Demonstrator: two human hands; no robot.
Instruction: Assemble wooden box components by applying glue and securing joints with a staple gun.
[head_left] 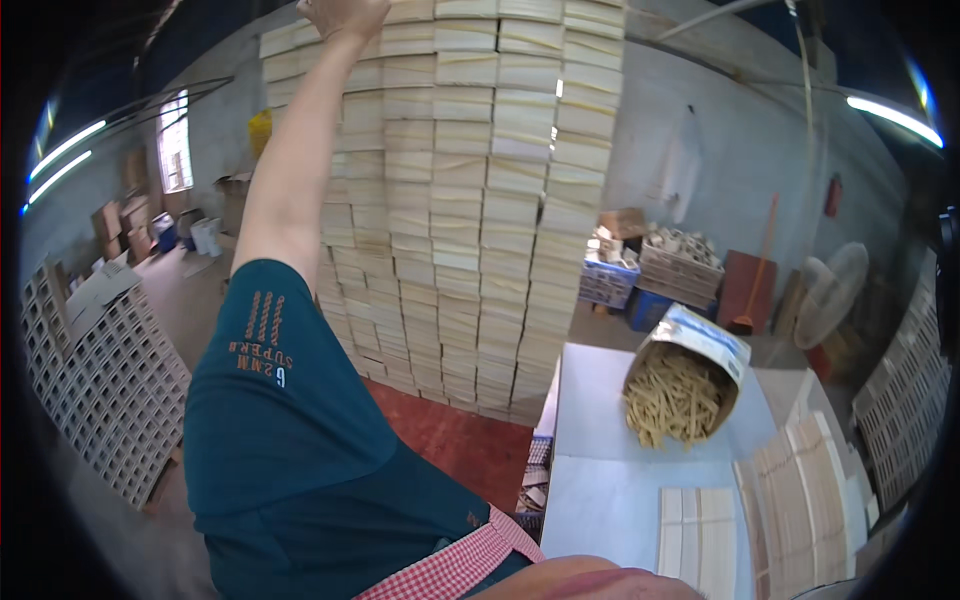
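My left arm reaches up, and my left hand (345, 14) is at the top edge against a tall stack of pale cream bundles (465, 140). The hand is partly cut off by the picture's edge, so its grip and anything in it cannot be made out. The bundles lie in close rows, several with thin yellowish bands showing. My right hand is not in view. To the right, a white table (600, 490) bears a tipped cardboard box (690, 335) with many tan strips (675, 400) spilling toward its opening.
Flat pale bundles (697, 540) and a larger row of them (805, 500) lie on the table. Behind it stand crates (680, 275), a broom (770, 240) and a fan (840, 285). Grid-like racks (110, 370) stand at left. The floor by the stack is red (450, 440).
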